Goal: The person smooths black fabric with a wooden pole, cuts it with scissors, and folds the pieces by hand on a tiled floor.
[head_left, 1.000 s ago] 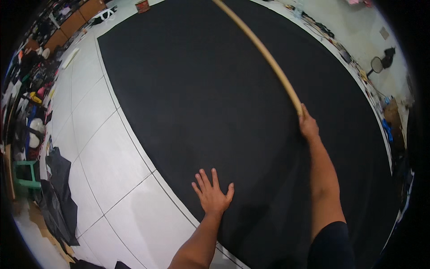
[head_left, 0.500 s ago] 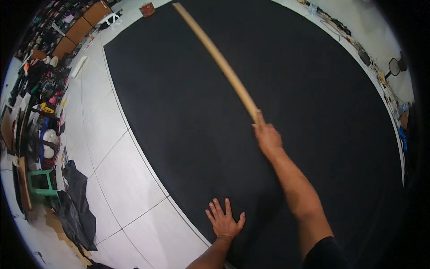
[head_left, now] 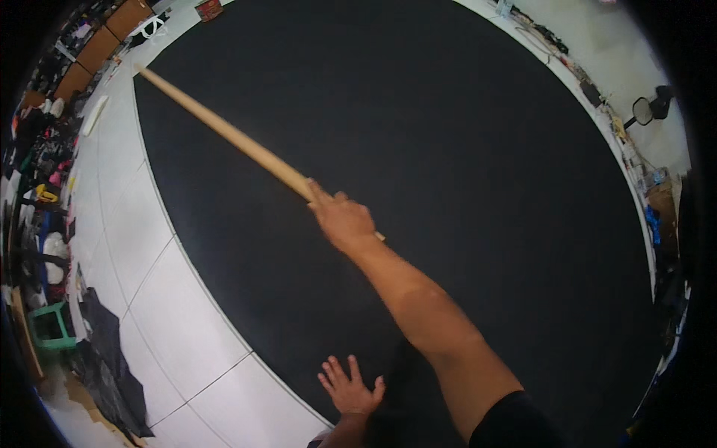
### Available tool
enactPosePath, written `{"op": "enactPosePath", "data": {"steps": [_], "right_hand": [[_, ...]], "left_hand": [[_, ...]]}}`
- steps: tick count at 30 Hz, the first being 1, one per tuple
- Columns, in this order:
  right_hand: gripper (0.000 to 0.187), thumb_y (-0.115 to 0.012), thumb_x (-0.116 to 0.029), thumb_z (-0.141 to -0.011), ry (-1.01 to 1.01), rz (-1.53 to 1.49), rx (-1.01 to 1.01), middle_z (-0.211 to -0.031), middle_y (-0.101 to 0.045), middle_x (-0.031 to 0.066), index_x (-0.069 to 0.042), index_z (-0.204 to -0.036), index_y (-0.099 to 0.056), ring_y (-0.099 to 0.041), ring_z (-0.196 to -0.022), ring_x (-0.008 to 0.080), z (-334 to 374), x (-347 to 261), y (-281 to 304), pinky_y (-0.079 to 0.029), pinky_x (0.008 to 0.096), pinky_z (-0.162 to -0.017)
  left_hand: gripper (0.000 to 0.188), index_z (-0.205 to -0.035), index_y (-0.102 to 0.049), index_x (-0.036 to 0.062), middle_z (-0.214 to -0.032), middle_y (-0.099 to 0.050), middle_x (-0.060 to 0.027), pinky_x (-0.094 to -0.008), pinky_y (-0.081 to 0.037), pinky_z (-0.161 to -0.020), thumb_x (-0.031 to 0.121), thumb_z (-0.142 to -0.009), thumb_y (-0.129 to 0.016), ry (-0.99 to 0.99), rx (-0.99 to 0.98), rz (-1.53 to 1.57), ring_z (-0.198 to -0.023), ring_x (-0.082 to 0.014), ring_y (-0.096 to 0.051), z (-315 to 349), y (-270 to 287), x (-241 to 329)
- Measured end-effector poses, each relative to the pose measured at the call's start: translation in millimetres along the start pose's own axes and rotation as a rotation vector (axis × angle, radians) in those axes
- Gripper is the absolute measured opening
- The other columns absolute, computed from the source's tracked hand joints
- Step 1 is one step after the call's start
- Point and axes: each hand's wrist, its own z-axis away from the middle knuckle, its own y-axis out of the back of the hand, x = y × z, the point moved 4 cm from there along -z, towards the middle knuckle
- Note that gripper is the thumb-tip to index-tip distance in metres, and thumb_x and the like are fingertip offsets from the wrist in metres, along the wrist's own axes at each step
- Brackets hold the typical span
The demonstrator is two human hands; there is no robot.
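Note:
A long pale wooden stick point(head_left: 231, 134) slants from my right hand up to the far left, its far tip at the corner of the black sheet point(head_left: 418, 149). My right hand point(head_left: 343, 220) is wrapped round its near end, the index finger stretched along the wood; a short stub shows behind the wrist. Beneath it spreads the black sheet, smooth and flat over the floor. Near its left edge at the bottom, my left hand point(head_left: 349, 388) lies flat on it with the fingers spread, holding nothing.
White floor tiles point(head_left: 194, 328) run along the left side. Beyond them lie a green plastic stool point(head_left: 52, 327), a crumpled black bag point(head_left: 104, 358) and heaps of clutter. A red tin point(head_left: 209, 9) stands at the far edge. Along the right wall are cables and a round mirror point(head_left: 642, 112).
My right hand has swung the stick to the left across the black sheet. The left hand stays flat on the sheet. The whole view has shifted slightly.

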Motion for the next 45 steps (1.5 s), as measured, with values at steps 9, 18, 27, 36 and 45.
{"op": "enactPosePath", "data": {"steps": [9, 18, 27, 36, 45], "right_hand": [[0.054, -0.038, -0.047, -0.106, -0.491, 0.076, 0.166, -0.117, -0.065, 0.0220, -0.031, -0.158, -0.031, -0.066, -0.107, 0.0393, 52.8, 186.6, 72.9, -0.051, 0.0522, -0.094], [0.054, -0.034, -0.040, -0.109, -0.912, -0.097, 0.242, -0.124, -0.064, 0.0265, -0.025, -0.160, -0.026, -0.062, -0.117, 0.0420, 365.5, 234.7, 58.9, -0.048, 0.0513, -0.099], [0.056, -0.042, -0.037, -0.107, -0.874, -0.123, 0.319, -0.099, -0.069, 0.0264, -0.018, -0.158, -0.030, -0.069, -0.092, 0.0440, 565.0, 176.5, 32.6, -0.055, 0.0521, -0.082], [0.053, -0.043, -0.042, -0.106, -0.892, -0.077, 0.243, -0.106, -0.066, 0.0217, -0.027, -0.156, -0.036, -0.069, -0.096, 0.0397, 688.1, 152.9, -32.5, -0.055, 0.0519, -0.085], [0.051, -0.038, -0.037, -0.107, -1.340, -0.221, 0.505, -0.121, -0.066, 0.0265, -0.025, -0.156, -0.034, -0.063, -0.111, 0.0473, 981.4, 191.1, -49.0, -0.049, 0.0563, -0.095]], "left_hand": [[0.093, -0.154, -0.033, 0.0034, -0.161, -0.014, -0.0347, -0.0660, -0.003, -0.119, 0.052, -0.081, -0.065, -0.012, 0.011, -0.017, -0.152, -0.0497, -0.007, 1.3, -1.1, -5.2], [0.091, -0.157, -0.031, 0.0038, -0.164, -0.012, -0.0294, -0.0600, -0.003, -0.122, 0.049, -0.084, -0.063, -0.007, 0.127, 0.003, -0.154, -0.0456, -0.006, -5.9, 14.4, -8.7], [0.082, -0.160, -0.024, 0.0090, -0.165, -0.014, -0.0258, -0.0554, -0.005, -0.124, 0.051, -0.096, -0.052, -0.028, 0.224, -0.133, -0.154, -0.0422, -0.011, 5.2, 10.1, 0.9], [0.089, -0.161, -0.023, 0.0086, -0.165, -0.013, -0.0272, -0.0576, -0.008, -0.123, 0.065, -0.096, -0.046, -0.077, 0.219, -0.226, -0.154, -0.0424, -0.009, 3.7, -7.1, -1.2], [0.090, -0.160, -0.016, 0.0011, -0.164, -0.010, -0.0301, -0.0542, -0.009, -0.124, 0.064, -0.100, -0.039, -0.369, 0.130, -0.267, -0.154, -0.0436, -0.008, 37.7, 0.8, -46.9]]}}
